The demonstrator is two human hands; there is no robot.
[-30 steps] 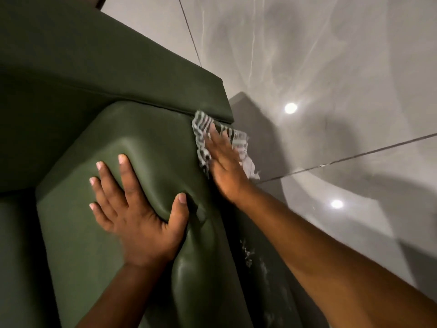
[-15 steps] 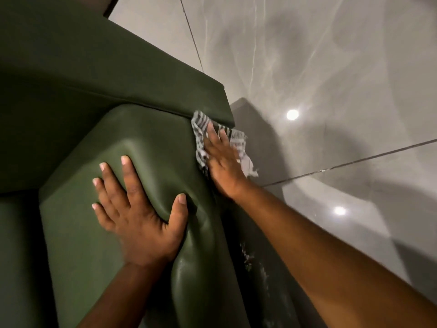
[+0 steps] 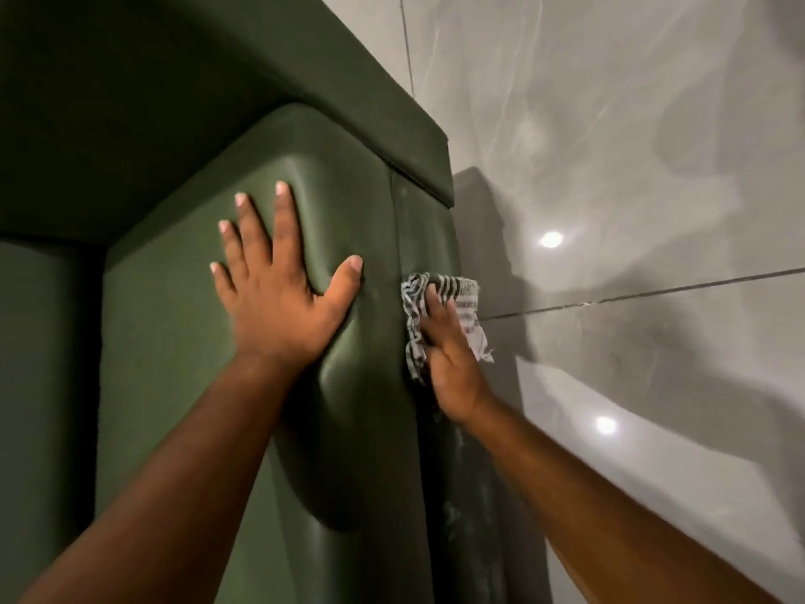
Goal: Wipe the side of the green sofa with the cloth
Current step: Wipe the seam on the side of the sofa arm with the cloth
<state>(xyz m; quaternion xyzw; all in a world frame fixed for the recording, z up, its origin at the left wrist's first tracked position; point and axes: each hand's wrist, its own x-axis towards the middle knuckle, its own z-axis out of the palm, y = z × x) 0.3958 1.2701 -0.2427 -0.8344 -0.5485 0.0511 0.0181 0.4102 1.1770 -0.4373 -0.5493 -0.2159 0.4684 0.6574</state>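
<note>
The green sofa (image 3: 183, 298) fills the left and middle of the view, its padded armrest top facing me and its outer side running down the right edge. My left hand (image 3: 279, 294) lies flat on the armrest top, fingers spread, denting the padding. My right hand (image 3: 448, 355) presses a black-and-white striped cloth (image 3: 457, 294) against the sofa's outer side, fingers over the cloth. Pale smears show on the side panel lower down, near my right forearm.
A glossy grey tiled floor (image 3: 631, 167) lies to the right of the sofa, with dark grout lines and two bright reflections of ceiling lights. The sofa's back cushion (image 3: 130, 102) rises at the upper left.
My right hand and the cloth have slid along the sofa's side away from the back cushion corner toward me. The view has shifted; my left hand stays flat on the armrest.
</note>
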